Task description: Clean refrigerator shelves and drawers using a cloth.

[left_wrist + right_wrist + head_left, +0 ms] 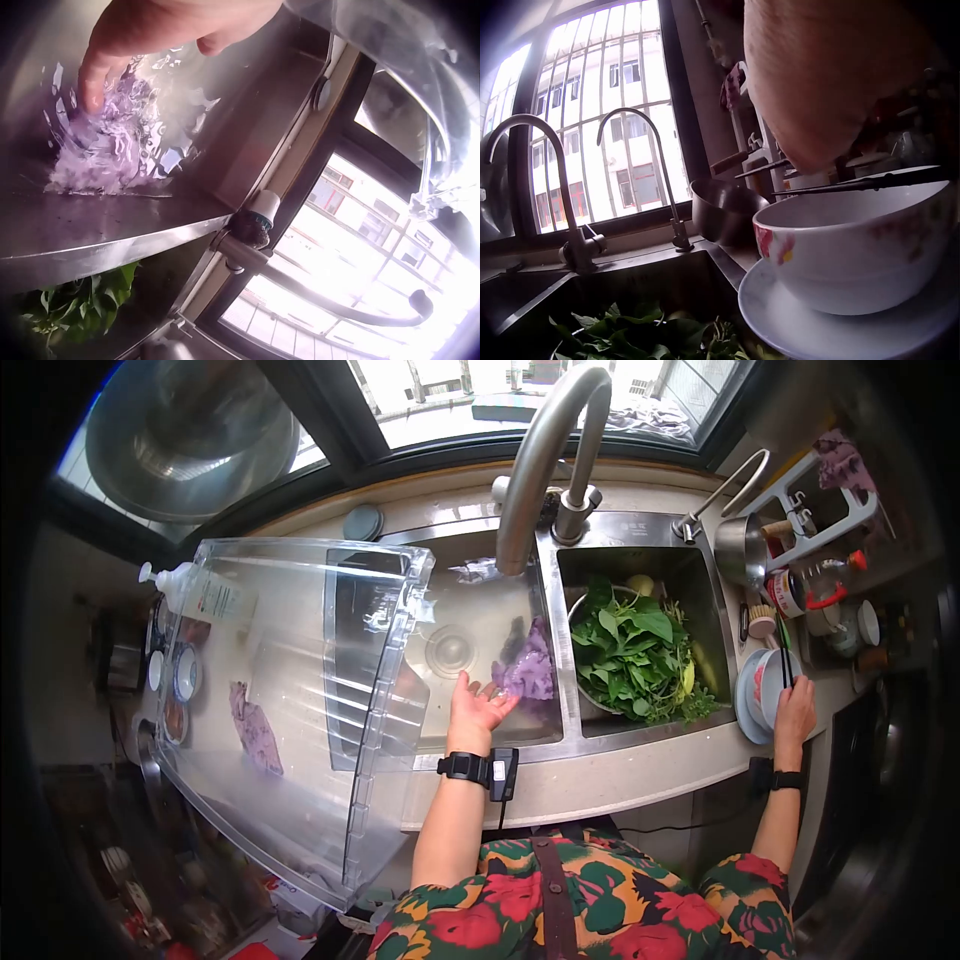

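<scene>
In the head view my left hand (pixel 482 712) reaches over the left sink basin (pixel 450 600), fingers extended to a wet purple cloth (pixel 530 670). The left wrist view shows the fingertips touching that cloth (pixel 105 150) in rippling water. My right hand (pixel 796 712) is over a white flowered bowl (pixel 847 247) at the right end of the counter, holding dark chopsticks (pixel 862 184) across the bowl's top. The bowl stands on a pale plate (pixel 765 307). Its fingertips are hidden in the right wrist view.
A large clear plastic drawer (pixel 290 660) leans over the left counter and part of the basin. Leafy greens (pixel 630 640) fill a bowl in the right basin. The tall faucet (pixel 530 470) arches over the sink. A metal pot (pixel 738 550) and a brush (pixel 761 622) stand to the right.
</scene>
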Demonstrator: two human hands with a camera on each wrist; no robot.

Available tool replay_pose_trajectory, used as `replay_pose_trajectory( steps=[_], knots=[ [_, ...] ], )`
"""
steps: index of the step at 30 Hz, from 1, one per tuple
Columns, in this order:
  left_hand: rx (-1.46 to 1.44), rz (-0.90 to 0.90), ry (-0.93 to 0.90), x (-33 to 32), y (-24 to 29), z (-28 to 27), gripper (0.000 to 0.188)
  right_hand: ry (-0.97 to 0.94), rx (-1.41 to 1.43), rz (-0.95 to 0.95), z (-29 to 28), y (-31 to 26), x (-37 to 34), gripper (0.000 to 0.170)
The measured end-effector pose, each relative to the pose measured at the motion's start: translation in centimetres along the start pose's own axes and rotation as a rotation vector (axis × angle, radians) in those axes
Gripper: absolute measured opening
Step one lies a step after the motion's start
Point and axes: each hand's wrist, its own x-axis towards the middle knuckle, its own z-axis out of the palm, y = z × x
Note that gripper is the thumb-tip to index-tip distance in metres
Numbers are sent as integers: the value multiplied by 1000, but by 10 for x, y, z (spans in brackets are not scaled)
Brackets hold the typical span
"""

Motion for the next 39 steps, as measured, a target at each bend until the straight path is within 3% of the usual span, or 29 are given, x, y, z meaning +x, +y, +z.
replay_pose_trajectory(
  steps=[2,6,8,10,12,14,19,20,22,25,27,29,39],
  knots=[
    [63,-54,-49,1,-7,0,68,89,64,5,-24,-18,0,21],
    [198,-62,-91,3,-22,-5,66,101,752,-371,-63,-85,-12,25],
    [193,-71,-94,3,-26,-8,61,-90,724,-561,-88,-138,-25,26],
    [121,-87,-81,-7,-27,-2,59,-199,491,-710,-83,-189,-41,27],
    [105,-47,-133,-14,-29,-1,54,-189,542,-912,-77,-237,-55,27],
    [88,-3,-179,-21,-31,1,51,-320,504,-1024,-63,-278,-73,41],
    [47,46,-162,16,-32,-11,34,-335,448,-1212,-39,-337,-107,35],
    [89,56,-106,23,-29,-14,33,-335,446,-1216,-44,-338,-108,35],
    [33,53,-81,41,-24,-20,28,-536,416,-1132,-55,-337,-107,29],
    [15,23,-100,49,-25,-24,30,-561,465,-1039,-43,-337,-104,22],
    [-73,-179,-206,72,-30,-35,33,-575,480,-990,-32,-342,-103,21],
    [-25,-143,-181,62,-33,-29,34,-473,487,-996,-22,-347,-103,15],
    [49,-99,-136,84,-20,-45,23,-524,514,-940,10,-373,-116,14]
  ],
)
